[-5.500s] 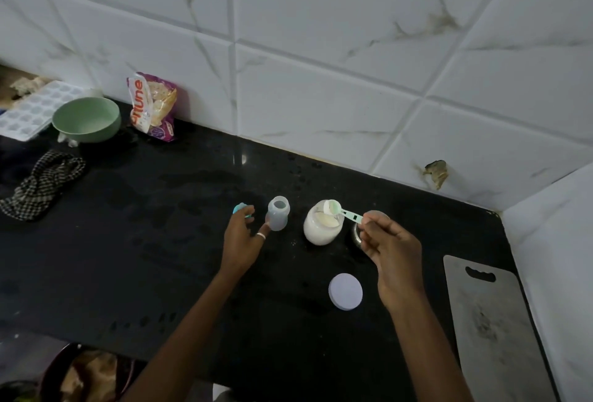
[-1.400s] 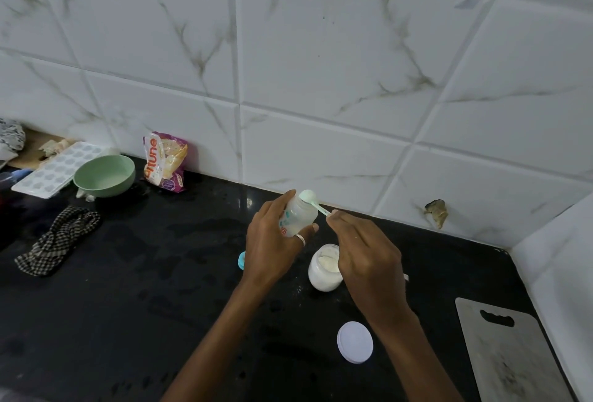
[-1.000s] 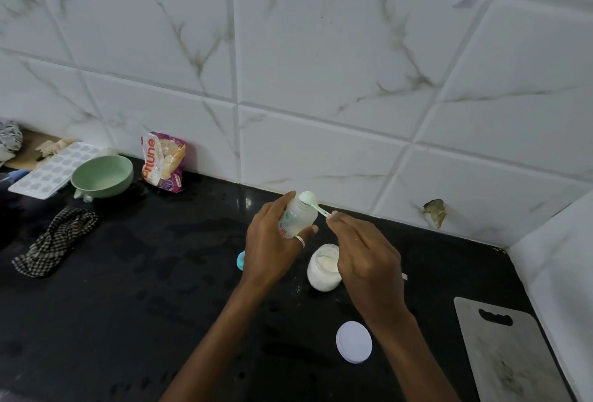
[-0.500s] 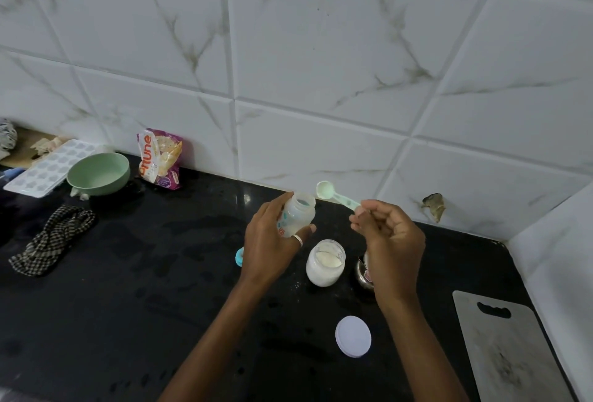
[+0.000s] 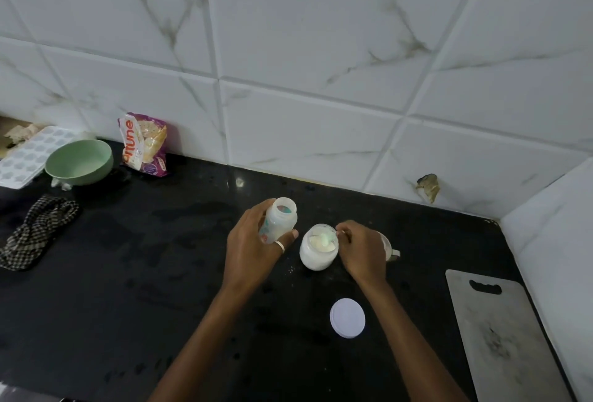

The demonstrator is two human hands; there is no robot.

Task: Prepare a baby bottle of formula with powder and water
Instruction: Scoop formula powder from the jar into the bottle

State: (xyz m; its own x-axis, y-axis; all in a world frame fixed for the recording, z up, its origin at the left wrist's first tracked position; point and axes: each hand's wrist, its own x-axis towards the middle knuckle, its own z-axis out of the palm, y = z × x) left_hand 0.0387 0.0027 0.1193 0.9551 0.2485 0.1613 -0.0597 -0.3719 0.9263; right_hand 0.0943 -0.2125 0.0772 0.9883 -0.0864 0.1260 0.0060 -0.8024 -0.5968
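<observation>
Here left hand [image 5: 253, 254] grips the bottle [image 5: 278, 220], right hand [image 5: 361, 249] pinches scoop [image 5: 325, 239] in powder jar [image 5: 318, 249]; packet [image 5: 143, 144] reads "une"

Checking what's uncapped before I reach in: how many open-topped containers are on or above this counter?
3: the baby bottle in the left hand, the powder jar beside it, the green bowl far left. A cup behind the right hand is mostly hidden.

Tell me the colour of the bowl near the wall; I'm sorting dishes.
The bowl is pale green, seen clearly in the head view at far left.
</observation>
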